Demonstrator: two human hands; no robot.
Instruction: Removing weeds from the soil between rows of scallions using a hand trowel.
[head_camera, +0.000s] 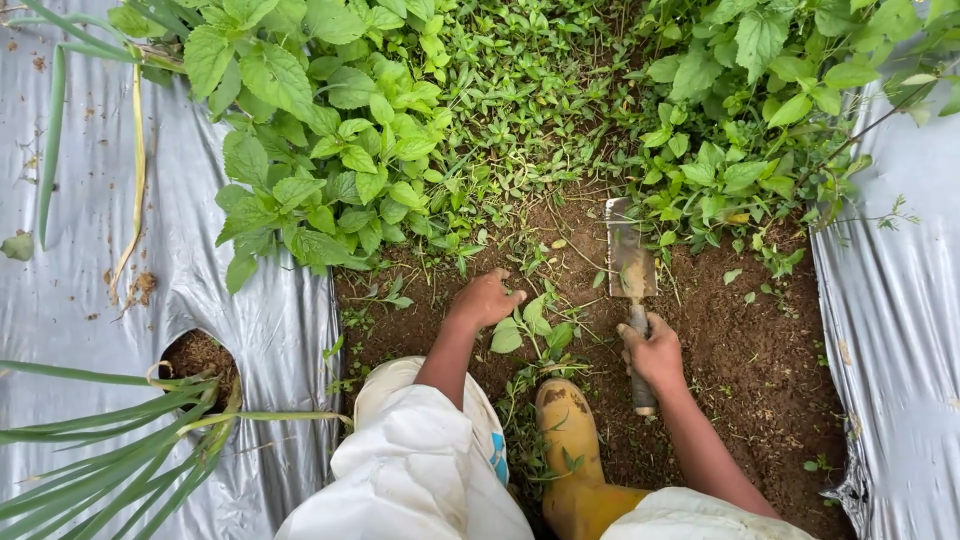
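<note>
Far left there's silver plastic mulch (70, 250) with a planting hole (200, 358) cut in it, holding dark soil and a long-leaved, onion-like plant (110, 450). Next over, the left hand (485, 298) is clenched down at soil level on low weeds (535, 325). A muddy yellow rubber boot (570, 440) sits between the arms. The right hand (655, 352) is grasping the handle of a flat-bladed weeding knife (628, 262), blade pointing up the furrow. My read: the bare soil (760, 370) near me looks cleared, while the thick weeds (520, 90) ahead are still untouched, so plenty left.
</note>
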